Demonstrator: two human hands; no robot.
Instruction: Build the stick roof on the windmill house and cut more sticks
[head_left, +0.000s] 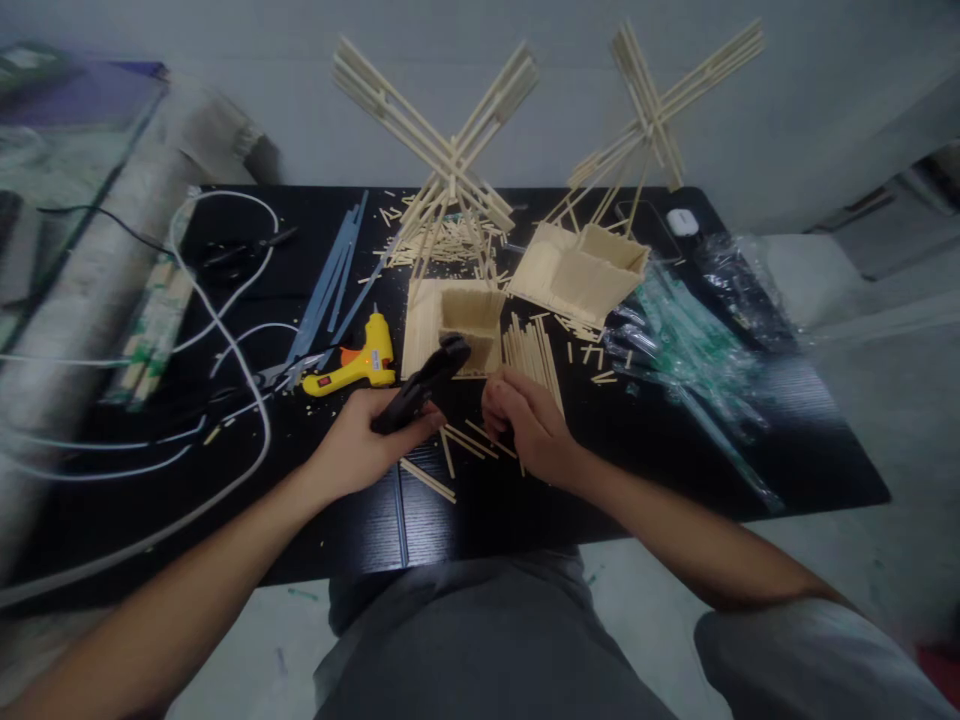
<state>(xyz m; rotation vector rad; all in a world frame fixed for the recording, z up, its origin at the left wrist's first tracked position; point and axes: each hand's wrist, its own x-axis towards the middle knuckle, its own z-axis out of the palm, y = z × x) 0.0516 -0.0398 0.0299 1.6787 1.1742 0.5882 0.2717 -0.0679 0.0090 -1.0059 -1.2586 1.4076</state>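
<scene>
My left hand is wrapped round a black hand tool with a rounded head, its exact kind unclear. It points up and away, in front of a wooden-stick box model. To its right, my right hand is closed with curled fingers, and whatever they hold is hidden. Beside that hand lies a bundle of thin wooden sticks. Several loose sticks are scattered on the table between and below my hands. A yellow glue gun rests on its side just beyond my left hand.
A second stick model with crossed blades stands at the back right. Green-and-clear plastic wrapping covers the right side. White cables, scissors and blue-grey strips lie left. Stick offcuts pile up behind on the black table.
</scene>
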